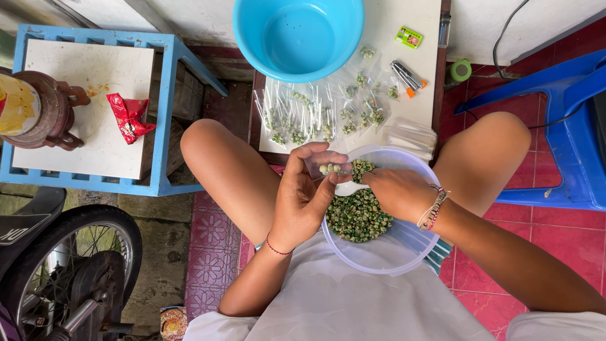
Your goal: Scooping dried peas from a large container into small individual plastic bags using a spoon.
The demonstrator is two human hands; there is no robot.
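The left hand (303, 199) pinches a small clear plastic bag (328, 169), thin, light and slippery, best held at its open mouth, while the right hand (394, 189), fingers curled, scoops small hard green coated peas (356, 218) in the clear tub (391, 262) on the lap.

Green speckled peas (358, 216) in clear tub (379, 262), light-blue basin (298, 35) far, red patterned floor tiles (211, 252), blue chair (577, 126) right.
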